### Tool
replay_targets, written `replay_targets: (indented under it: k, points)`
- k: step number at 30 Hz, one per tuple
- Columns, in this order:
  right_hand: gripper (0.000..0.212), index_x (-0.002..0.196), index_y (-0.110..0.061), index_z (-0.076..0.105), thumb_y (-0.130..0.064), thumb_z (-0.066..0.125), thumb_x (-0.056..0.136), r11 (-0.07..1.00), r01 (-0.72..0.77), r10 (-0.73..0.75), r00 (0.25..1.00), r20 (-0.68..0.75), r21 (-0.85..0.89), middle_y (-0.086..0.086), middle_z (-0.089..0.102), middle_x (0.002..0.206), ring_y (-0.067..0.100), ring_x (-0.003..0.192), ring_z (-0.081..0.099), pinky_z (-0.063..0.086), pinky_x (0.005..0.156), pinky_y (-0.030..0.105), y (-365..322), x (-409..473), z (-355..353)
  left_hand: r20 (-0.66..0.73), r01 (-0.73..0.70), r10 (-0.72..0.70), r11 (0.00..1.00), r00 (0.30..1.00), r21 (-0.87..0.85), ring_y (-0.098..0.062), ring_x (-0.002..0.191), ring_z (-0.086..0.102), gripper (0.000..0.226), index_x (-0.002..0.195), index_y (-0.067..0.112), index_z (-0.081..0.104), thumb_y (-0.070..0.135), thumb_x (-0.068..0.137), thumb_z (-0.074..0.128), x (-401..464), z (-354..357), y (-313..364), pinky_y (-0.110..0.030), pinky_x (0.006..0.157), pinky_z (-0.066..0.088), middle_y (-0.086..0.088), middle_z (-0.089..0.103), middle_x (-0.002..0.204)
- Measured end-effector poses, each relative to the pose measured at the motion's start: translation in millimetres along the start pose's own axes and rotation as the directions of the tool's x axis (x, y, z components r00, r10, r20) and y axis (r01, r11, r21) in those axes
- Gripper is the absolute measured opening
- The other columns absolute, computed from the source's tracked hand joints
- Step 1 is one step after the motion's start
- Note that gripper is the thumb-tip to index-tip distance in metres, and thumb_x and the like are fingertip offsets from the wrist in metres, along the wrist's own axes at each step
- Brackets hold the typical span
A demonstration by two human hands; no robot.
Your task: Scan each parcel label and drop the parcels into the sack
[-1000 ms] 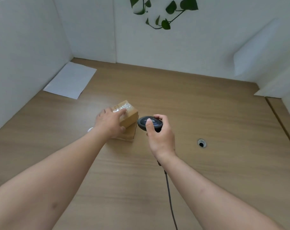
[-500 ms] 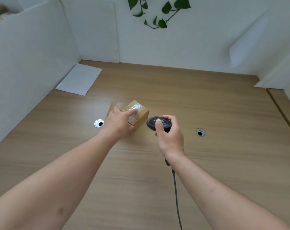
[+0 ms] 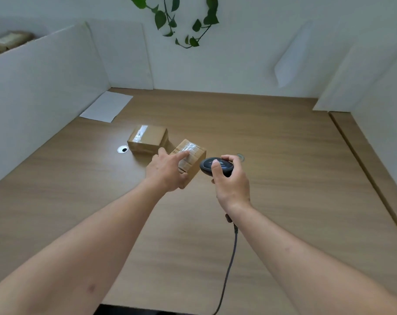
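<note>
My left hand [image 3: 168, 170] grips a small brown cardboard parcel [image 3: 194, 159] with clear tape on top, held tilted just above the wooden table [image 3: 283, 178]. Right beside it, my right hand [image 3: 230, 181] holds a dark handheld scanner [image 3: 215, 167], its head almost touching the parcel's right side and my thumb resting on top. A grey cable [image 3: 229, 269] trails from the scanner toward me. A second taped cardboard parcel [image 3: 147, 138] lies flat on the table behind my left hand. No sack is in view.
A white sheet of paper [image 3: 106, 106] lies at the back left corner. Two round cable holes, one left [image 3: 123, 149] and one right [image 3: 240, 157], sit in the table. White partition walls enclose three sides. A green vine [image 3: 181, 21] hangs at the back.
My left hand has lifted the small parcel up and to the right, uncovering the second parcel behind it. My right hand with the scanner stays close beside the parcel. The camera tilted up.
</note>
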State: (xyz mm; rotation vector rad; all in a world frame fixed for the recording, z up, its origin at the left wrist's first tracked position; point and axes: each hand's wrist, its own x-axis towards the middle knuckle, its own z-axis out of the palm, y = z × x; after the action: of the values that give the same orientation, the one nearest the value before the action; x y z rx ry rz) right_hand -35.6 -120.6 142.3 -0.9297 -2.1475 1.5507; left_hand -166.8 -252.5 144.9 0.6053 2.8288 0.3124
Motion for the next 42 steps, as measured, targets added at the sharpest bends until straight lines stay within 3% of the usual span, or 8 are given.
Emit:
replay_targets:
  k: [11,18,26,33,39,42]
  points:
    - [0.052,0.115,-0.043,0.057,-0.077,0.05,0.075,0.999,-0.045,0.044,0.999,0.007,0.021,-0.017,0.073,0.103,0.02,0.093,0.077,0.061,0.087,0.047,75,-81,-92,0.063,0.021,-0.021,1.0,0.998,0.001,-0.03,0.117,0.053,0.075,0.154,0.054,0.037,0.051,0.088,0.074,-111,80,72,-0.043,0.097,0.053,-0.007,0.042,0.129]
    - [0.025,0.115,-0.044,0.056,-0.058,0.063,0.095,0.994,-0.11,0.11,0.993,-0.038,0.007,-0.017,0.073,0.101,0.018,0.093,0.076,0.061,0.086,0.043,121,-94,-101,0.13,0.02,-0.018,1.0,0.991,-0.019,-0.032,0.119,0.051,0.074,0.152,0.054,0.037,0.049,0.088,0.074,-124,131,84,-0.041,0.093,0.052,-0.007,0.04,0.129]
    - [0.024,0.12,-0.039,0.058,-0.049,0.066,0.101,0.967,-0.253,0.252,0.966,-0.052,-0.024,-0.017,0.072,0.103,0.013,0.097,0.072,0.058,0.089,0.038,175,-110,-72,0.19,0.039,-0.032,0.998,0.981,-0.038,-0.032,0.118,0.048,0.069,0.151,0.049,0.04,0.047,0.09,0.073,-130,196,58,-0.04,0.093,0.049,-0.007,0.039,0.127]
    - [0.024,0.123,-0.038,0.059,-0.047,0.066,0.102,0.95,-0.308,0.304,0.95,-0.064,-0.053,-0.022,0.068,0.1,0.009,0.097,0.068,0.052,0.083,0.031,198,-115,-54,0.163,0.032,-0.017,0.995,0.986,-0.092,-0.029,0.115,0.048,0.069,0.152,0.048,0.041,0.05,0.09,0.072,-129,214,46,-0.041,0.09,0.051,-0.006,0.037,0.128]
    - [0.025,0.123,-0.039,0.057,-0.05,0.064,0.102,0.946,-0.319,0.315,0.947,-0.064,-0.059,-0.019,0.07,0.101,0.012,0.096,0.072,0.057,0.085,0.036,200,-119,-52,0.197,0.052,-0.001,0.966,0.98,-0.252,-0.026,0.122,0.051,0.069,0.158,0.05,0.033,0.049,0.096,0.064,-122,203,13,-0.033,0.094,0.043,-0.003,0.041,0.133]
    - [0.027,0.121,-0.043,0.056,-0.056,0.063,0.099,0.945,-0.321,0.317,0.946,-0.061,-0.059,-0.017,0.072,0.102,0.015,0.095,0.074,0.059,0.087,0.041,200,-120,-47,0.188,0.097,-0.05,0.962,0.981,-0.253,-0.034,0.122,0.055,0.064,0.164,0.045,0.026,0.043,0.105,0.051,-115,196,-3,-0.038,0.095,0.044,-0.011,0.056,0.135]
